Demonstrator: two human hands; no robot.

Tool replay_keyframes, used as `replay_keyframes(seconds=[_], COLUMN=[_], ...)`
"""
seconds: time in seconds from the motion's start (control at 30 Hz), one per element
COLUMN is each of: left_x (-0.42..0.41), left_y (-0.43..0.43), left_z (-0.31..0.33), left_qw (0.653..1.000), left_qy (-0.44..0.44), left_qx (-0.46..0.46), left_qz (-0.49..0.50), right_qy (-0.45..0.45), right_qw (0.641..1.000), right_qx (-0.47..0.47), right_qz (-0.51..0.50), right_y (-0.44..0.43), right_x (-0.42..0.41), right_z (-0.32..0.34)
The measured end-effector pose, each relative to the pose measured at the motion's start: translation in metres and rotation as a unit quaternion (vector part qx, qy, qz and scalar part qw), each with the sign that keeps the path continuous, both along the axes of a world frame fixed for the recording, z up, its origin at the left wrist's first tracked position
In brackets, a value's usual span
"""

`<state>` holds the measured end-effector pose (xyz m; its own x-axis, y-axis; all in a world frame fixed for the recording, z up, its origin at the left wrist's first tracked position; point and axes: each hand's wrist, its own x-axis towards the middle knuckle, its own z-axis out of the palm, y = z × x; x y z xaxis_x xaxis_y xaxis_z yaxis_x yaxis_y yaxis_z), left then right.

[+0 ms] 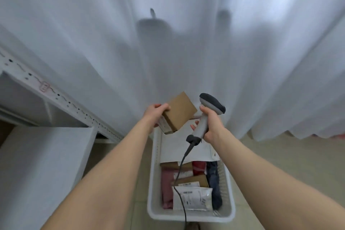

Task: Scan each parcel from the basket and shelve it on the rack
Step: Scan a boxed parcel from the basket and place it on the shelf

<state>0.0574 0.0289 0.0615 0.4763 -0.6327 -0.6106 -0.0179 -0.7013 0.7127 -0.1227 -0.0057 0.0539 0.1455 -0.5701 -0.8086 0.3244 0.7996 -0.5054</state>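
My left hand (155,113) grips a small brown cardboard parcel (179,112) by its left edge, tilted, above the far end of the white basket (155,170). A label shows on the parcel's lower side. My right hand (211,124) holds a grey barcode scanner (207,114) by its handle, just right of the parcel, its dark head turned up and away. The scanner's black cable (182,179) hangs down across the basket. Inside the basket lie several parcels: a large white mailer (188,147), a labelled white bag (193,199), a pink bag (167,186) and brown boxes.
A white metal rack (61,99) with a perforated upright stands at the left, a white shelf surface (41,164) below it. A white curtain (186,43) hangs straight ahead down to the tiled floor (280,155).
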Motion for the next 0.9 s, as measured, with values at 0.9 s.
replay_keyframes(seconds=[0.9], left_x=[-0.102], left_y=[0.230], left_z=[0.285], left_qw=[0.997], left_qy=[-0.029], left_qx=[-0.034], left_qz=[-0.063], right_qy=[-0.058], right_qw=[0.987], right_qx=[-0.107], right_qz=[0.102], right_y=[0.231], right_x=[-0.083], right_z=[0.227])
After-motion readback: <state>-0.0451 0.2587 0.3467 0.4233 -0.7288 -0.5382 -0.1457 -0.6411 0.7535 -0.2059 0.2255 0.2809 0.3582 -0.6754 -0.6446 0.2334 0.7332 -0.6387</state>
